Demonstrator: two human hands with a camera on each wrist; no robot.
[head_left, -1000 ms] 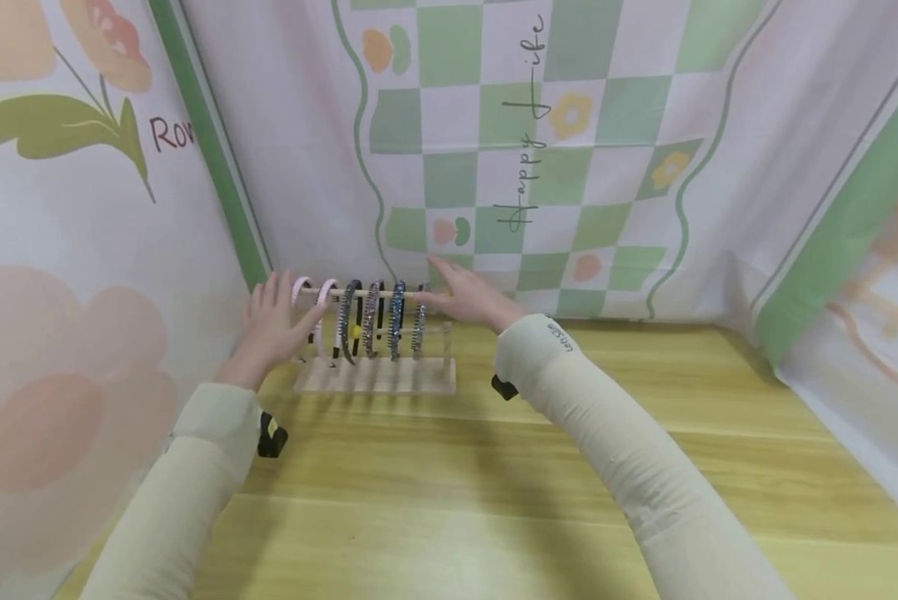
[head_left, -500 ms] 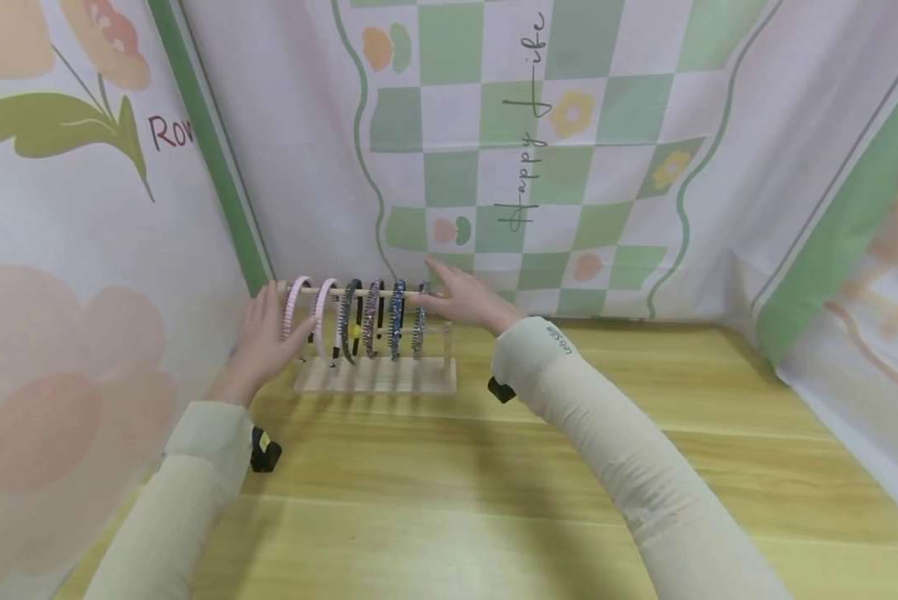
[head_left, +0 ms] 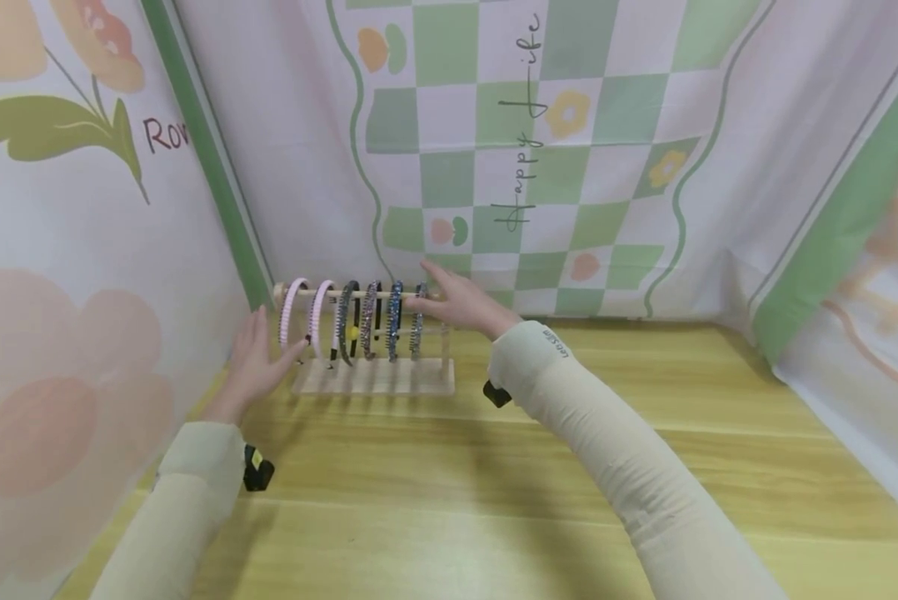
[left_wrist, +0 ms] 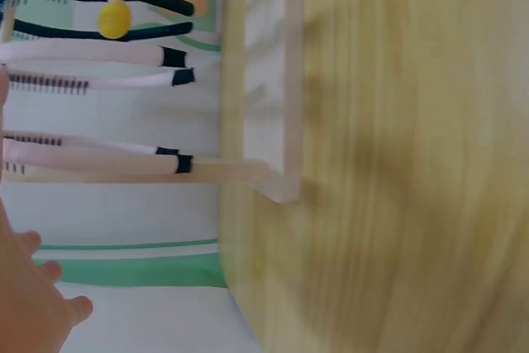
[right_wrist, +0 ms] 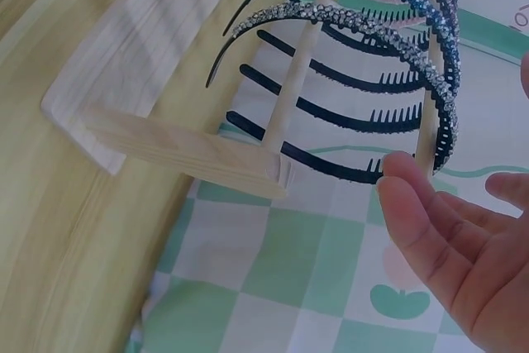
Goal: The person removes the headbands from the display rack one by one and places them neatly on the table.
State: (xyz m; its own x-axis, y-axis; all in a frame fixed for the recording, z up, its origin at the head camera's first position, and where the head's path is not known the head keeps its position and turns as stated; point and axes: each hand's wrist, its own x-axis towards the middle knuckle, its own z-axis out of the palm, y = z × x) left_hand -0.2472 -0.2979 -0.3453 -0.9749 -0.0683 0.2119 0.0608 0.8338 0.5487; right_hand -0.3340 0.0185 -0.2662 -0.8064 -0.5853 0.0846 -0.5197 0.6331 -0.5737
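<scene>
A wooden rack [head_left: 374, 385] carries several headbands on its upper rod. At its left end hang two pink headbands [head_left: 289, 317], followed by a dark one [head_left: 345, 325] and glittery ones in mauve [head_left: 369, 323] and blue [head_left: 394, 325]. My right hand [head_left: 466, 302] is at the rod's right end. Its thumb and a finger appear to pinch the silver glitter headband [right_wrist: 331, 14] there. Left of the rack, my left hand [head_left: 252, 367] stands apart, fingers extended, thumb towards the pink headbands. The left wrist view shows only part of that hand [left_wrist: 29, 295].
The rack stands on a wood-grain table [head_left: 449, 492] near its back edge. A printed cloth [head_left: 524, 125] hangs behind it, and another flowered cloth [head_left: 67, 350] closes in on the left. A lower bar with a yellow ball [left_wrist: 114, 19] runs beneath the headbands.
My left hand has drawn back from the rack's left end, down and to the left, uncovering the pink headbands. The right hand has stayed nearly in place.
</scene>
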